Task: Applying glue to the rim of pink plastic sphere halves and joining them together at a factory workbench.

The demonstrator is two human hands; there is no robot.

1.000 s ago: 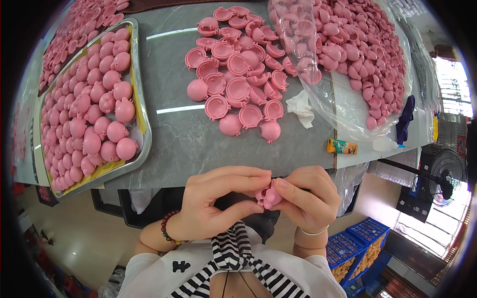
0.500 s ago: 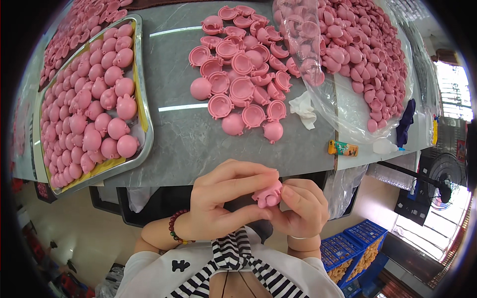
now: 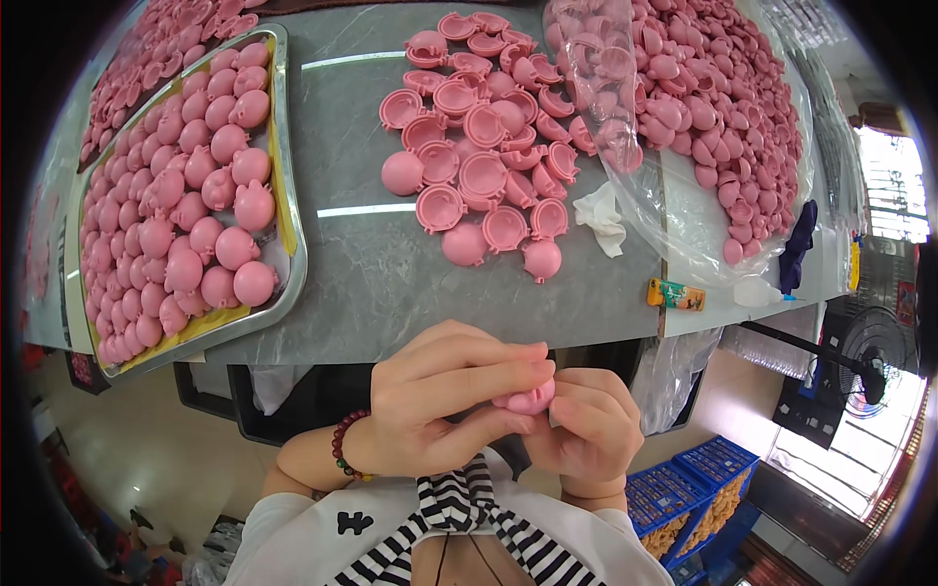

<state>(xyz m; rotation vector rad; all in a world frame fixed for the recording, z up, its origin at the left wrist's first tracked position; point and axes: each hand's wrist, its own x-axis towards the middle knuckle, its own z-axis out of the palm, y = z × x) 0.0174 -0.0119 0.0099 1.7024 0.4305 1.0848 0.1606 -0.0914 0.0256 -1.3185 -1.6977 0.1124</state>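
Between the fingers of both hands is a small pink plastic piece [image 3: 532,398], mostly covered by them. My left hand [image 3: 445,396] closes on it from the left, fingers above and thumb below. My right hand [image 3: 591,420] pinches it from the right. Both hands are just in front of the table's near edge. Beyond them, a loose pile of pink half-shells [image 3: 484,176] lies on the grey table [image 3: 362,283], many with the hollow side up. At the left stands a metal tray [image 3: 295,215] filled with rounded pink balls [image 3: 234,247].
A clear plastic bag [image 3: 674,239] spills many pink shells [image 3: 713,127] at the far right. Near it lie a crumpled white tissue [image 3: 601,220], a lighter [image 3: 676,295] and a dark purple cloth [image 3: 798,246]. Blue crates [image 3: 669,498] and a fan [image 3: 870,356] stand beyond the right edge.
The pink piece has turned in my fingers and more of it is covered now. My left fingers reach further over it. The table's contents appear shifted slightly right in view.
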